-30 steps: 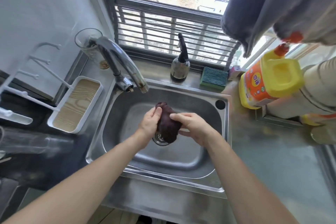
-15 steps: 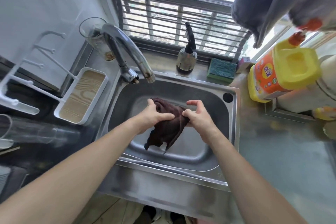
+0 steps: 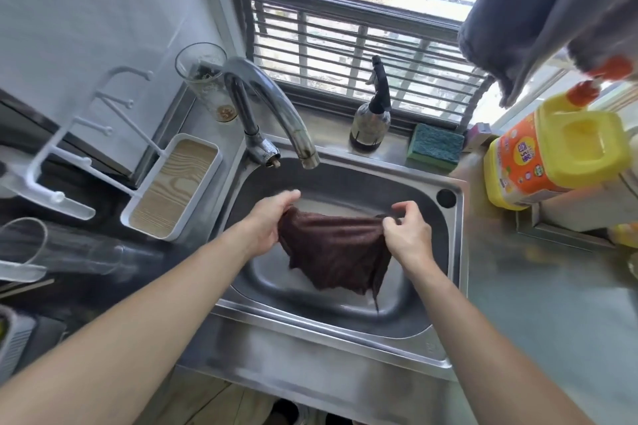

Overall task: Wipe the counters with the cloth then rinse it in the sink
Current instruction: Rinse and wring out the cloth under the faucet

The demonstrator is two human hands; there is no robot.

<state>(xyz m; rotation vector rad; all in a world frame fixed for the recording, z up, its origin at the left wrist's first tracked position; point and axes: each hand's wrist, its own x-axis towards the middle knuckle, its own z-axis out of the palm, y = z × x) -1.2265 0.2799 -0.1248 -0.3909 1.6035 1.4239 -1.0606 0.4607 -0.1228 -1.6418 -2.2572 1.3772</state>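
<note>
Over the middle of the sink, two bare hands hold a dark brown cloth stretched out between them. The left hand sits at about 9 o'clock from the cloth, and its fingers are closed on the cloth's top left corner. The right hand sits at about 3 o'clock, and its fingers pinch the top right corner. The top edge of the cloth is pulled nearly straight from hand to hand. The rest hangs down into the bowl, with a thin tail drooping at about 5 o'clock.

At 12 o'clock from the cloth, the shiny tap curves over the back of the sink. I cannot see any water coming out of it. At about 11 o'clock, a clear glass stands on the steel desk behind the tap. At 1 o'clock, a dark spray bottle stands by the window, and a green sponge lies just beside it. At 2 o'clock, a big yellow and orange bottle stands on the desk. At 9 o'clock, a white tray with a wood-look bottom sits beside the sink. Grey towels hang at the top right.
</note>
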